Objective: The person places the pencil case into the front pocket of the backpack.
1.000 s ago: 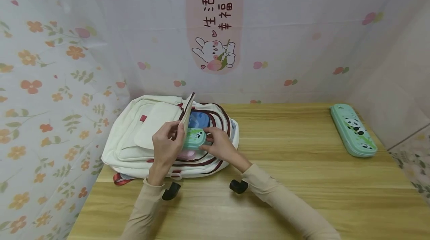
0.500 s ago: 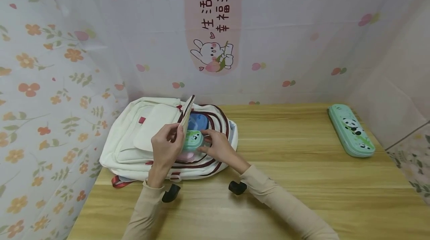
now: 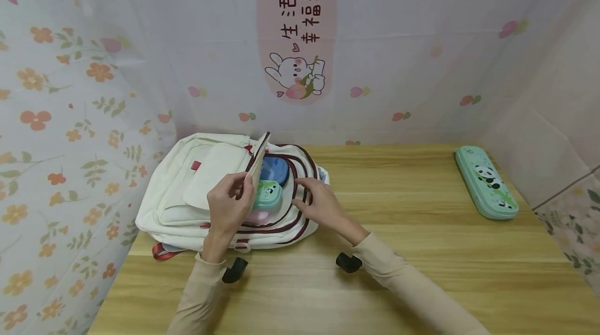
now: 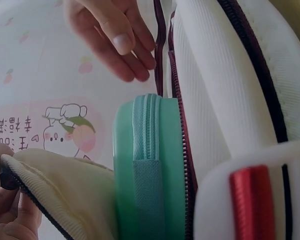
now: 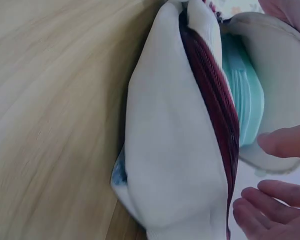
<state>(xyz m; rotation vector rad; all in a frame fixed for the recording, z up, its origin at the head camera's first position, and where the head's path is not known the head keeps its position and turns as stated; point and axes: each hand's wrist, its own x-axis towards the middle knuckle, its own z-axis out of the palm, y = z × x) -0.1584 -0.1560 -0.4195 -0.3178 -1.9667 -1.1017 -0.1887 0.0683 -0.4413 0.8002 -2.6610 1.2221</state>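
A white backpack [image 3: 159,202] with dark red zippers lies flat at the left of the table. My left hand [image 3: 229,202] pinches the edge of its front pocket flap [image 3: 259,157] and holds it raised. Inside the opened pocket sits a mint green zippered pencil case [image 3: 269,194] with a panda print, its end sticking out. A blue case [image 3: 275,169] lies beyond it and a pink item [image 3: 257,216] on the near side, both partly covered. My right hand [image 3: 323,207] is just right of the green case, fingers loosely spread and holding nothing; the right wrist view shows a gap to the case [image 5: 245,95].
Another mint green panda pencil case [image 3: 487,184] lies at the table's right end. A red strap [image 3: 164,252] pokes out under the backpack. Patterned cloth [image 3: 398,64] hangs behind and to the left of the wooden table [image 3: 398,189].
My right hand has let go of the green pencil case and drawn back to the right. The left hand keeps the flap raised, and the case stays in the pocket.
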